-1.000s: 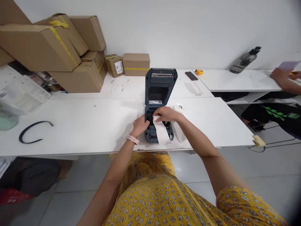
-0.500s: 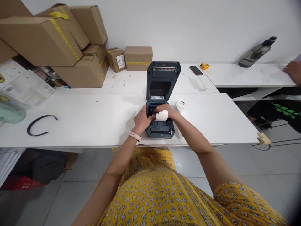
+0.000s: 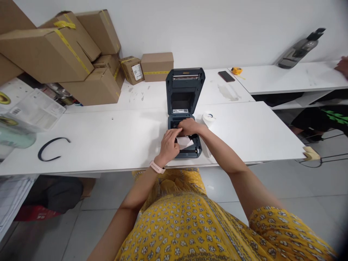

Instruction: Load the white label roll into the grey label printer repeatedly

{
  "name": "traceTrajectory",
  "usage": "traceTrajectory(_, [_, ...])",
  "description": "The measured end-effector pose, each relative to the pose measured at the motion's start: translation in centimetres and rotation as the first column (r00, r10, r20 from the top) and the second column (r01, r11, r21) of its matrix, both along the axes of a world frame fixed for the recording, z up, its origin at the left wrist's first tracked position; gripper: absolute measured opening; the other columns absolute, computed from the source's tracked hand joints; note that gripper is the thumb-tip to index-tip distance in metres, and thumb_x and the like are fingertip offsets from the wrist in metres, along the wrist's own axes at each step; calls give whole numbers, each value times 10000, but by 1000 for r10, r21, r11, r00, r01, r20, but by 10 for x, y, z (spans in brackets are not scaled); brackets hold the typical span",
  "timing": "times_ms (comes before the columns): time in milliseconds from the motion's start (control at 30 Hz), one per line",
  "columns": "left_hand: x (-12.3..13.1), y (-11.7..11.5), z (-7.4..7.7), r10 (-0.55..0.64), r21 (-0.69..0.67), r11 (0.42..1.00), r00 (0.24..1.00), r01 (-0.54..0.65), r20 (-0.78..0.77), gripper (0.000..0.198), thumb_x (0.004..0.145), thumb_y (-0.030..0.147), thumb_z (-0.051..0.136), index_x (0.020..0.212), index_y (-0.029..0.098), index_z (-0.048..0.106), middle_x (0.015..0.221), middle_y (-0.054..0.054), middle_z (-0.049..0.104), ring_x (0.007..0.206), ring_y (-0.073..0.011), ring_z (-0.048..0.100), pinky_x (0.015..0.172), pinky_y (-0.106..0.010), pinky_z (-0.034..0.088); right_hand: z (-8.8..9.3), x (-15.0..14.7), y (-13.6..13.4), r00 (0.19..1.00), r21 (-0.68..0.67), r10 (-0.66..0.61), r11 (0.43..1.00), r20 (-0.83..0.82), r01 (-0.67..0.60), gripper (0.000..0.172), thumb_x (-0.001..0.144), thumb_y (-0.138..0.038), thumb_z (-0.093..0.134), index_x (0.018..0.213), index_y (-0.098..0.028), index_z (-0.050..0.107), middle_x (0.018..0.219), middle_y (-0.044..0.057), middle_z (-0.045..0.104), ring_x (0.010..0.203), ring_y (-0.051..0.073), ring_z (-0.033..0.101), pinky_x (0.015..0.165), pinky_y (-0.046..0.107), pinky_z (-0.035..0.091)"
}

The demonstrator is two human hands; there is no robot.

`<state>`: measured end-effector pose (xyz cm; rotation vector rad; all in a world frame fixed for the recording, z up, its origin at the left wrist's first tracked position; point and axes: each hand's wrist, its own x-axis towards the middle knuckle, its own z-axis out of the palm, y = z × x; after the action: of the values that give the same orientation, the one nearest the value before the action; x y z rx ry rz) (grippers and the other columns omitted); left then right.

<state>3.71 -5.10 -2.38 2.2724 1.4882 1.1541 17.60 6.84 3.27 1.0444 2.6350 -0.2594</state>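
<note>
A dark blue-grey label printer [image 3: 187,155] stands near the table's front edge with its lid [image 3: 183,83] raised. Inside its bay lies a white piece of rolled paper [image 3: 184,142]. My left hand [image 3: 170,145] reaches in from the left, closed with its thumb against the paper's left end. Over the back of the bay, my right hand [image 3: 188,127] is curled with bent fingers; what they grip is hidden. Both hands' fingertips nearly meet. A white label roll [image 3: 208,119] stands just right of the printer, with a strip trailing toward the front edge.
Cardboard boxes [image 3: 49,54] are piled at the back left, with smaller ones beside. A black hairband [image 3: 42,149] lies at left. A phone [image 3: 226,76], an orange tape measure [image 3: 236,70] and a bottle [image 3: 300,50] are at back right. Another person's hand [image 3: 343,67] shows at far right.
The white paper has shifted toward the front of the bay and tilted. My left hand has moved over to its end, and my right hand now sits behind it. The view has turned slightly.
</note>
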Motion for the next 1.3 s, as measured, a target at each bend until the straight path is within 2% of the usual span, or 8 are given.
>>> traceTrajectory(167, [-3, -23, 8, -234, -149, 964, 968, 219, -89, 809, 703, 44, 505, 1490, 217, 441, 1437, -93, 631, 1378, -260, 550, 1293, -591, 223, -1, 2, 2, 999, -24, 35, 999, -26, -36, 298, 858, -345, 643, 1082, -220, 796, 1081, 111, 811, 1068, 315, 739, 815, 327, 469])
traceTrajectory(400, [-11, -36, 17, -400, -319, 896, 872, 308, -281, 856, 866, 381, 682, 1603, 202, 284, 1654, -130, 380, 1563, -282, 315, 1305, -581, 163, -3, 4, 8, 997, -70, 59, 996, -42, -61, 371, 841, -401, 655, 1152, -244, 781, 1098, 76, 812, 1049, 287, 739, 785, 304, 452])
traceTrajectory(533, [-10, -36, 9, -364, -272, 921, 863, 278, -350, 569, 993, 391, 564, 1530, 244, 443, 1601, -78, 474, 1544, -225, 358, 1297, -551, 208, -3, 7, 13, 997, -118, 37, 992, -61, -44, 482, 814, -405, 693, 1262, -230, 726, 1152, 70, 799, 1075, 270, 727, 766, 285, 437])
traceTrajectory(633, [-7, -36, 2, -330, -205, 940, 873, 272, -358, 417, 1037, 381, 501, 1417, 234, 585, 1521, -66, 569, 1504, -213, 429, 1276, -536, 279, -2, 8, 15, 997, -145, 43, 988, -68, -52, 442, 811, -403, 690, 1215, -232, 743, 1150, 63, 797, 1050, 261, 724, 742, 281, 417])
traceTrajectory(867, [-5, -39, -5, -281, -89, 960, 908, 267, -311, 356, 1065, 273, 425, 1292, 222, 694, 1380, -60, 684, 1403, -221, 559, 1218, -552, 390, 1, 4, 14, 996, -113, 88, 990, -3, -88, 274, 862, -394, 620, 969, -218, 802, 992, 78, 810, 965, 273, 723, 762, 314, 400])
traceTrajectory(1000, [-5, -40, -6, -274, -63, 961, 916, 268, -294, 347, 1051, 232, 445, 1284, 223, 703, 1353, -67, 701, 1378, -225, 584, 1204, -552, 416, 1, 5, 13, 996, -106, 83, 991, -22, -85, 281, 855, -395, 648, 1007, -214, 800, 1034, 75, 808, 1007, 274, 713, 854, 327, 408])
traceTrajectory(1167, [-5, -43, -6, -273, -66, 962, 919, 266, -284, 356, 1044, 215, 444, 1293, 227, 698, 1360, -68, 697, 1381, -229, 580, 1190, -553, 437, 1, 5, 12, 998, -108, 27, 994, -60, -33, 325, 825, -391, 692, 1072, -207, 795, 1075, 68, 804, 1019, 279, 715, 810, 317, 421])
traceTrajectory(1300, [-4, -44, -5, -277, -61, 961, 921, 271, -275, 365, 1035, 196, 442, 1290, 228, 701, 1359, -73, 696, 1374, -236, 587, 1184, -568, 445, 11, 12, 3, 997, -91, 40, 995, -72, -47, 278, 834, -347, 688, 1032, -188, 801, 1063, 89, 805, 1008, 288, 722, 857, 335, 446])
